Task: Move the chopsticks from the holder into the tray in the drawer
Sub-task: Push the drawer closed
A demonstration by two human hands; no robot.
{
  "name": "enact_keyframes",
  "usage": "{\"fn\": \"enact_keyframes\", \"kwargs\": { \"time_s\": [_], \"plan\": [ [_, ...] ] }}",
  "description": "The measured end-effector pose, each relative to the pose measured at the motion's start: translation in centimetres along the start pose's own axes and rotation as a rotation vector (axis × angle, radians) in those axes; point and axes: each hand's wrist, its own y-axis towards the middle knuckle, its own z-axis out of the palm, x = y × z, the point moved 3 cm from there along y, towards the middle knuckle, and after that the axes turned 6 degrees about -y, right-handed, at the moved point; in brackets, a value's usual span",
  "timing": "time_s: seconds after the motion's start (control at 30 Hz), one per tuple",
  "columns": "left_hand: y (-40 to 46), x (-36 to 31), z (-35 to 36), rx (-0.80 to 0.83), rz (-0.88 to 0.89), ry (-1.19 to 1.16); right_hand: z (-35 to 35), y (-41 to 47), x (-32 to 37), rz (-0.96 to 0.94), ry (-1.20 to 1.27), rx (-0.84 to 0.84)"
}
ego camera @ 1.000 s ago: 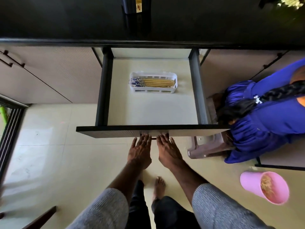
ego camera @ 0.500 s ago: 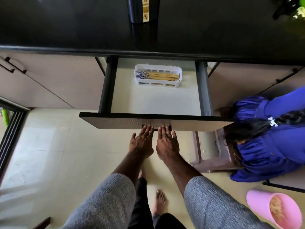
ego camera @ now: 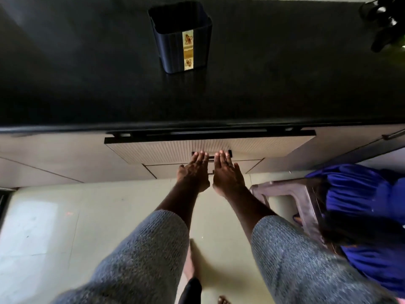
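**Flat palms on a nearly shut drawer front**

Two hands side by side, fingers straight and together, nothing held in either. Left hand [ego camera: 194, 172] and right hand [ego camera: 228, 172] almost touching at the heels, fingertips pressed to the ribbed drawer front [ego camera: 153, 150] right at the dark recessed handle [ego camera: 211, 154] in its middle. Grey knitted sleeves [ego camera: 142, 249] pushed up to mid-forearm behind them.

Just beyond the fingertips, only a thin dark gap between the drawer front's top edge and the black countertop [ego camera: 87, 73] above — drawer interior not visible. Tray and chopsticks out of sight; cannot tell from this view where they lie.

Well beyond the hands, up on the countertop and slightly to the left-hand side: the dark blue ribbed holder [ego camera: 171, 40] with a gold decorated strip down one face, standing upright. Mouth open to view, interior dark, no contents visible.

To the right of the right hand, near the wrist — a brown plastic stool [ego camera: 282, 189] on the pale floor [ego camera: 43, 216], with another person in a blue garment [ego camera: 361, 194] seated on it. Below the forearms, a bare foot [ego camera: 190, 264] on the tiles.
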Motion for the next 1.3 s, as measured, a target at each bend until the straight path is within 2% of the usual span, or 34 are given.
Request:
{"fn": "enact_keyframes", "kwargs": {
  "time_s": [0.23, 0.5, 0.63, 0.7, 0.73, 0.83, 1.0, 1.03, 1.13, 1.2, 1.3],
  "plan": [
    [3.0, 1.0, -1.9, 0.045, 0.018, 0.068, -1.4, 3.1, 0.2, 0.021, -0.02, -0.011],
    [4.6, 0.9, -3.5, 0.079, 0.031, 0.099, -3.5, 5.2, 0.2, -0.003, -0.047, 0.097],
    [4.3, 0.8, -4.2, 0.109, 0.045, 0.027, -4.1, 5.3, 0.0, -0.018, -0.032, 0.123],
    [3.3, 0.3, -5.5, 0.032, 0.047, -0.029, -5.1, 4.9, -0.2, -0.025, 0.009, 0.098],
    [2.3, 0.0, -6.4, -0.053, 0.04, -0.057, -5.7, 4.6, -0.4, -0.028, 0.027, 0.034],
    [-1.2, -0.8, -9.5, -0.312, 0.041, -0.122, -8.6, 2.9, 0.0, -0.043, 0.074, -0.267],
    [-3.0, -0.4, -16.7, -0.752, 0.231, -0.406, -15.4, 2.5, 1.9, -0.218, 0.397, -0.623],
    [-2.8, -0.3, -18.8, -0.832, 0.225, -0.493, -17.5, 3.2, 2.1, -0.254, 0.453, -0.696],
    [-1.4, 0.7, -24.4, -1.027, 0.056, -0.863, -23.8, 5.7, 2.7, -0.253, 0.573, -0.879],
    [0.3, 1.9, -26.9, -1.042, -0.068, -1.058, -27.1, 8.9, 2.6, -0.127, 0.727, -0.864],
    [3.6, 3.4, -29.0, -0.791, -0.106, -1.387, -30.2, 13.4, 2.7, 0.033, 0.99, -0.499]
  ]
}}
